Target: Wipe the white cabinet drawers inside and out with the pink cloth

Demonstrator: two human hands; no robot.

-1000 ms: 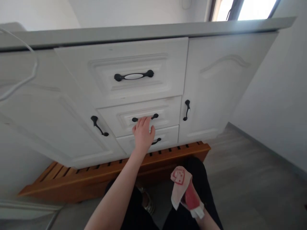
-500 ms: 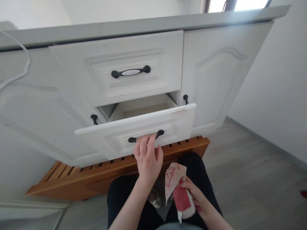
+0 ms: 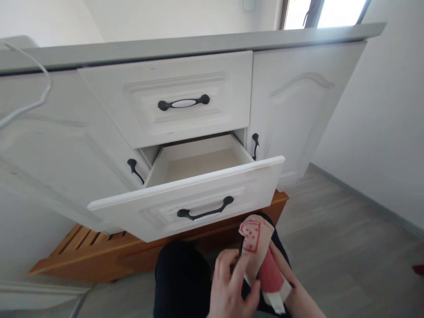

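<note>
Drawer pulled out: 1 | handles seen: 4 | cloth: 1 | right hand gripping it | left hand curled, hold unclear

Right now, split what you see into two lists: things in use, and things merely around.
Likely in use:
cloth, held in the right hand
left hand, fingers close to the cloth
open drawer

Merely around:
white cable, at left
slatted wooden stand, low down
window, upper right

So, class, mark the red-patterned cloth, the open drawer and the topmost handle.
Red-patterned cloth (image 3: 255,246): head view, on its printed flap.
Open drawer (image 3: 188,193): head view, on its front panel.
Topmost handle (image 3: 183,104): head view, on its white middle.
</note>
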